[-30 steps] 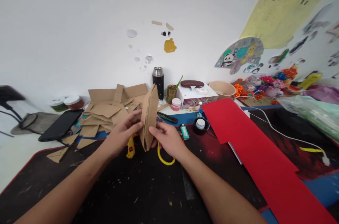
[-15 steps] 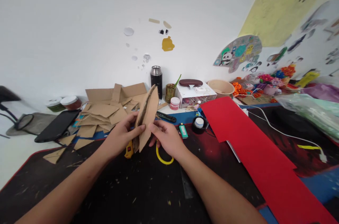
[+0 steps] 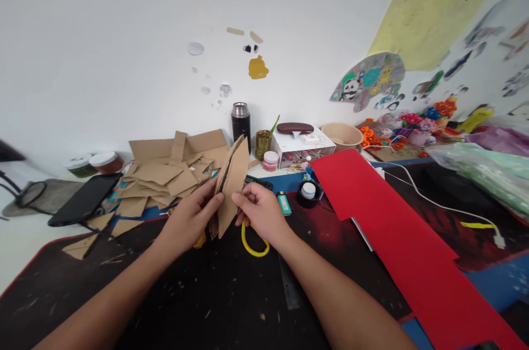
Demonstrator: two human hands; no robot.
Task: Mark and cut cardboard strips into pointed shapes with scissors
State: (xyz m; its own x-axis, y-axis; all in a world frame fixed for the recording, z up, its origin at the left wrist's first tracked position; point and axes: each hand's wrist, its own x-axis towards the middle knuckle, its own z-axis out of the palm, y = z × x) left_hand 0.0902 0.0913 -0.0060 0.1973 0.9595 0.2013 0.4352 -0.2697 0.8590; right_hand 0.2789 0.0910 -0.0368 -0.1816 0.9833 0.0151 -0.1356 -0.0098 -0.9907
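Several pointed cardboard pieces stand upright, stacked together, between my hands above the dark mat. My left hand is closed round their left side, its thumb pressed near the layered edges. On the right, my right hand pinches the edge of the front piece between thumb and fingers. A yellow ring-shaped handle shows on the mat beneath my right hand; the rest of it is hidden. Below my left hand a yellow tool is mostly covered by the hand and the cardboard.
A heap of cardboard scraps lies back left beside a black phone. Behind stand a black thermos and a white box. Red sheets stretch across the right side. A clear ruler lies on the dark mat.
The view has shifted slightly to the right. My left hand sits a little further over the yellow tool, hiding more of it. Both hands keep hold of the cardboard pieces.
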